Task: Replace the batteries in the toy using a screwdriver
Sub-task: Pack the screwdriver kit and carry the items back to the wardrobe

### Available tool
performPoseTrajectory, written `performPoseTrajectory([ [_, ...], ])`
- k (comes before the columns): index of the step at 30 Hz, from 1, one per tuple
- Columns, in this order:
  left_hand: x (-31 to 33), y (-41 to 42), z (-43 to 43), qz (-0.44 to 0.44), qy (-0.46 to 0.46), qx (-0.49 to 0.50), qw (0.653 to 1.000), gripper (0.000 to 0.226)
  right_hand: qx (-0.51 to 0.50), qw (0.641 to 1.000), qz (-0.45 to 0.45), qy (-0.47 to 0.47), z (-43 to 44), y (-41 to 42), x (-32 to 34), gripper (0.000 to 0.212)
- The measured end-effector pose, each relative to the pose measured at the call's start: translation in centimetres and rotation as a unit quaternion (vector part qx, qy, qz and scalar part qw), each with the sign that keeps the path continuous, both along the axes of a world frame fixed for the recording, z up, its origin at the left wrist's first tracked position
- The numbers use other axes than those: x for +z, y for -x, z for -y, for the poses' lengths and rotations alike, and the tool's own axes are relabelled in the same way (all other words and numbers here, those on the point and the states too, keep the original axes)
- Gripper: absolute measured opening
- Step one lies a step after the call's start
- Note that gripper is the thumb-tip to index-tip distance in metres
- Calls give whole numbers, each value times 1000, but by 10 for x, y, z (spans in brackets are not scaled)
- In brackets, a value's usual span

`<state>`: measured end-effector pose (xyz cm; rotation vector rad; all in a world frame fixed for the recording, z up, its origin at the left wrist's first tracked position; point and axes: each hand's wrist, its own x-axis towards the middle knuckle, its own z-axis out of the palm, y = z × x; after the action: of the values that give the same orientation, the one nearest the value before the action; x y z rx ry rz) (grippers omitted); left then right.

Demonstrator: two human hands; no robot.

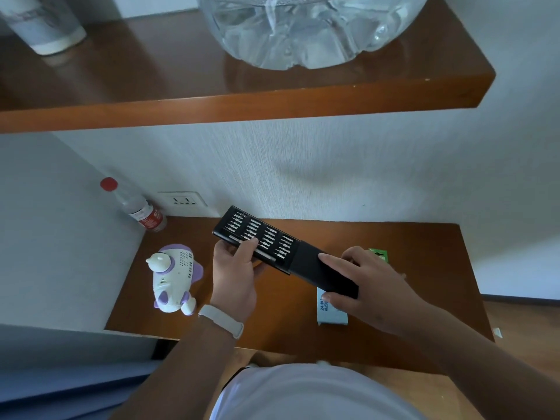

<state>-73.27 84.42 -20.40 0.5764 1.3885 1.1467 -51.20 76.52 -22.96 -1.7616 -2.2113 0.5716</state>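
Toy (174, 278) lies by the desk's (281, 322) left edge, untouched, while both hands hold the bit kit.

One toy lies on its side, its long axis roughly front to back, just left of the left hand (235, 274), which is by far the nearer one. That hand grips the tray (257, 234), thumb across a slim silvery bar, probably the driver, on its near edge. The right hand (363, 280) pinches the black sleeve (321, 268), out of which the tray juts towards the back left, above the desk. The tray shows four blocks of bits. One white box (331, 312) sits under the right hand, one green pack (378, 255), perhaps batteries, behind it, and one bottle (136, 207) in the back left corner.
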Motion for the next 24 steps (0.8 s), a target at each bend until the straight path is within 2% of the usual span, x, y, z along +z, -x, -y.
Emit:
performPoseTrajectory([
  [12,1,-2,7,-9,1,5,1000,32,-2,999,16,-28,9,1,-2,76],
  [24,3,6,17,-20,-3,8,1000,29,-4,997,52,-62,19,16,4,68],
])
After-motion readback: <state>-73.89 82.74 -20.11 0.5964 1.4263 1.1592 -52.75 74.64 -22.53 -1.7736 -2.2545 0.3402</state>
